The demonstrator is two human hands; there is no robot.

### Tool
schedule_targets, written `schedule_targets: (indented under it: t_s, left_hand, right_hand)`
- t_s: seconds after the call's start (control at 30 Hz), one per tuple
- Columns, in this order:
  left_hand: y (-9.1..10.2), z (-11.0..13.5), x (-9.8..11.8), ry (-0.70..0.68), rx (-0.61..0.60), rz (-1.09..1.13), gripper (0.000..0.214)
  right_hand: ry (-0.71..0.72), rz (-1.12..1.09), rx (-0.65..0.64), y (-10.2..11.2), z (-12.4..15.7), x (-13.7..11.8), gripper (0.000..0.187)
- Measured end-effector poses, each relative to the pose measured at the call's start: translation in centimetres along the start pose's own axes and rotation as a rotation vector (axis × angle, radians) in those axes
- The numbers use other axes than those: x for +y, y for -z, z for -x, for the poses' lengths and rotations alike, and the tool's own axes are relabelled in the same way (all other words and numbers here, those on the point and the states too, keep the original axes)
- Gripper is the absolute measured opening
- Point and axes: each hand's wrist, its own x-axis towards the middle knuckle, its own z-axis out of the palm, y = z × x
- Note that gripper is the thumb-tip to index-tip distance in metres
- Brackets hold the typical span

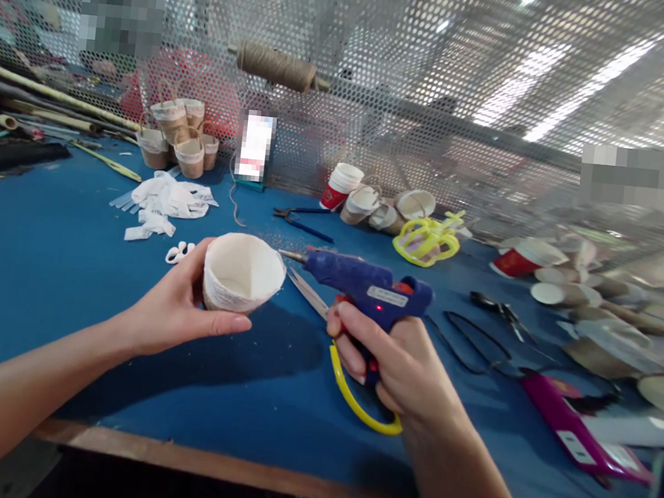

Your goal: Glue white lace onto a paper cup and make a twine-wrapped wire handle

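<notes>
My left hand (185, 305) is wrapped round a white paper cup (241, 287) with a fabric-like band about its rim, its open mouth tilted toward me. In my right hand (397, 357) is a blue hot glue gun (364, 279), with a small red light glowing on its side. The metal nozzle points left, at or very near the cup's right rim; I cannot tell whether they touch. Beneath the glue gun lie scissors (361, 401) with yellow handles, partly hidden by my right hand. White fabric strips (169, 196) lie behind the cup.
Small twine-handled cups (170, 128) are stacked at the back left, near a propped phone (255, 148). Blue-handled pliers (305, 221), red-and-white paper cups (341, 187) and a yellow looped ornament (427, 241) sit toward the back. A purple device (579, 425) with cords lies right. A perforated metal screen (350, 63) stands behind.
</notes>
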Motion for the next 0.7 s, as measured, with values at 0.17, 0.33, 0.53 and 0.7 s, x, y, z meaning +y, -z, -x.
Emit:
schedule_targets:
  t_s: [0.17, 0.33, 0.53, 0.7]
  left_hand:
    - [0.0, 0.1, 0.0, 0.006, 0.0, 0.018, 0.058]
    - [0.2, 0.1, -0.4, -0.021, -0.024, -0.031, 0.056]
    - [0.3, 0.2, -0.8, -0.065, -0.057, -0.12, 0.056]
    - [0.3, 0.1, -0.7, -0.06, -0.091, -0.131, 0.056]
  right_hand:
    - [-0.026, -0.028, -0.073, -0.3, 0.0, 0.3, 0.028]
    - [0.037, 0.219, 0.0, -0.1, 0.2, -0.2, 0.027]
    - [0.026, 0.489, 0.061, 0.4, 0.4, -1.0, 0.033]
    - [0.034, 0.464, 0.042, 0.7, 0.5, -1.3, 0.034]
